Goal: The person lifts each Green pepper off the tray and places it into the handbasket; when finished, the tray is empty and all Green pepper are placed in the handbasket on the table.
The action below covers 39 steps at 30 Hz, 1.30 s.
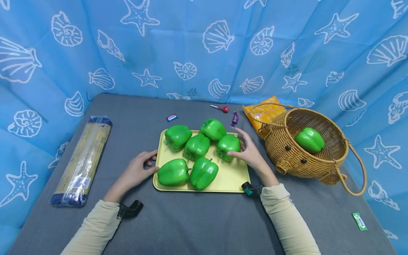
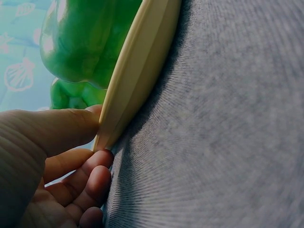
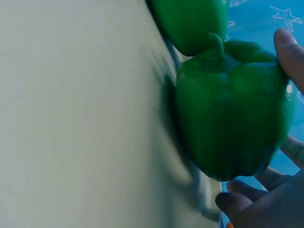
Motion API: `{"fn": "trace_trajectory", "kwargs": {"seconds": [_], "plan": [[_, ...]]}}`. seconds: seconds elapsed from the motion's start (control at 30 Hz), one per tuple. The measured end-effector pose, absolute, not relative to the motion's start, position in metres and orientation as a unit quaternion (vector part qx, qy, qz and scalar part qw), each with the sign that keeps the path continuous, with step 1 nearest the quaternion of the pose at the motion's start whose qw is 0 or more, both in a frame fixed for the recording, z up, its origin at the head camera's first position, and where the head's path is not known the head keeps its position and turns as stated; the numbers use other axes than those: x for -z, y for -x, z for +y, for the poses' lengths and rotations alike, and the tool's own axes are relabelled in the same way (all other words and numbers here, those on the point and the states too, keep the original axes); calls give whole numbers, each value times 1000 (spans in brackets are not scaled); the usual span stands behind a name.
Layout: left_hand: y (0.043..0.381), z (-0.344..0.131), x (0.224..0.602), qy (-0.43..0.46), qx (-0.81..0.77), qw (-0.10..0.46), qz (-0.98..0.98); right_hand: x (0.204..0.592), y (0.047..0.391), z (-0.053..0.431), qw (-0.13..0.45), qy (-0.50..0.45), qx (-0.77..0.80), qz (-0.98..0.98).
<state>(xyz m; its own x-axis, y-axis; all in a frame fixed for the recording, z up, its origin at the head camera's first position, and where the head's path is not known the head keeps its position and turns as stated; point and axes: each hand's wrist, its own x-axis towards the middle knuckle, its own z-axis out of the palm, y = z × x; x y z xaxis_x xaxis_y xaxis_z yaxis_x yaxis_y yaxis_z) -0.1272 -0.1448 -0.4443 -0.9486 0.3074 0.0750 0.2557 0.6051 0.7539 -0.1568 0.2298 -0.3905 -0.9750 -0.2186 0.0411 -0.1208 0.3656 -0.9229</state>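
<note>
Several green bell peppers [image 1: 173,172] lie on a pale yellow tray [image 1: 232,179]. My left hand [image 1: 139,168] pinches the tray's left edge, thumb above and fingers below, as the left wrist view shows at the tray rim [image 2: 126,85]. My right hand [image 1: 250,150] curls round the rightmost bell pepper [image 1: 228,146], which sits on the tray. In the right wrist view the thumb is on one side of that bell pepper [image 3: 228,114] and the fingers [image 3: 237,197] on the other. Another bell pepper [image 1: 310,140] lies inside the wicker basket [image 1: 280,150].
Behind the basket lies an orange packet [image 1: 264,111]. A lollipop [image 1: 224,109], a purple-wrapped candy [image 1: 234,119] and a blue-wrapped one [image 1: 171,117] lie beyond the tray. Left is a long pack of noodles [image 1: 83,159]; at right, a green packet [image 1: 359,221]. A blue curtain [image 1: 178,42] hangs behind.
</note>
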Motion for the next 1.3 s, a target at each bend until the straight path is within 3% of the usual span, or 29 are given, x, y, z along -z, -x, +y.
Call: {"fn": "trace_trajectory", "kwargs": {"seconds": [0.27, 0.73, 1.03, 1.3], "plan": [[128, -144, 446, -161, -419, 21, 893, 393, 155, 225, 86, 91, 561, 819], [127, -144, 446, -161, -418, 19, 894, 388, 151, 232, 87, 94, 549, 826], [126, -146, 445, -161, -418, 19, 894, 354, 151, 258, 36, 140, 557, 818], [128, -145, 446, -163, -418, 13, 894, 298, 139, 293, -69, 138, 609, 778]]}}
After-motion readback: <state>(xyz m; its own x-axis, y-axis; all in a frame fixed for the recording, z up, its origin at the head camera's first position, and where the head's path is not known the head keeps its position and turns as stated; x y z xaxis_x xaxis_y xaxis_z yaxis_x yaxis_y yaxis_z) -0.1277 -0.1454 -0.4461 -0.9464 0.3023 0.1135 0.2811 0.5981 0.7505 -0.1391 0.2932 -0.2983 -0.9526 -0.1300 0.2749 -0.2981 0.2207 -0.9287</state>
